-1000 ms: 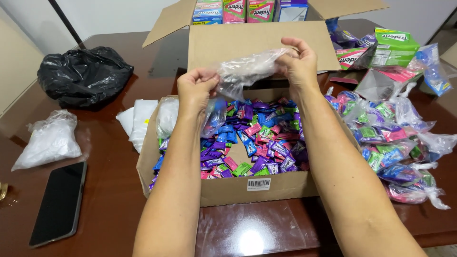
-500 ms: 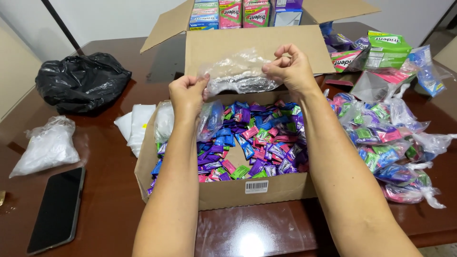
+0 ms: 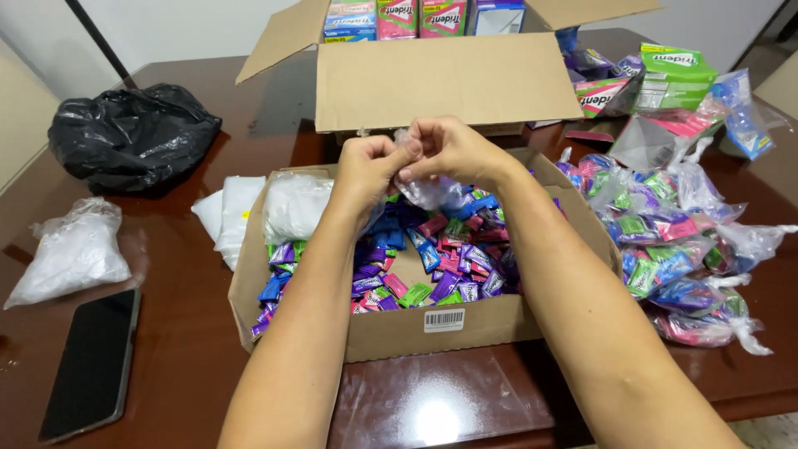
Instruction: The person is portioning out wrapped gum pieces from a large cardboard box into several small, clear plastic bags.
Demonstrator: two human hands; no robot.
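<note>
My left hand [image 3: 370,170] and my right hand [image 3: 453,150] meet above an open cardboard box [image 3: 399,328]. Both pinch the top of a small clear plastic bag [image 3: 432,193], which hangs between them over the box. The box holds several small wrapped gum packs [image 3: 440,254] in purple, blue, pink and green. A bundle of empty clear bags [image 3: 295,206] rests on the box's left inner corner.
A second, larger open carton [image 3: 432,83] with gum boxes stands behind. Several tied clear bags of gum packs [image 3: 673,249] lie at the right. A black plastic bag [image 3: 129,133], a white-filled clear bag [image 3: 75,254] and a black phone [image 3: 91,362] lie at the left on the brown table.
My hands were apart, stretching the clear bag open above the box. They have come together and lowered, pinching the bag's top.
</note>
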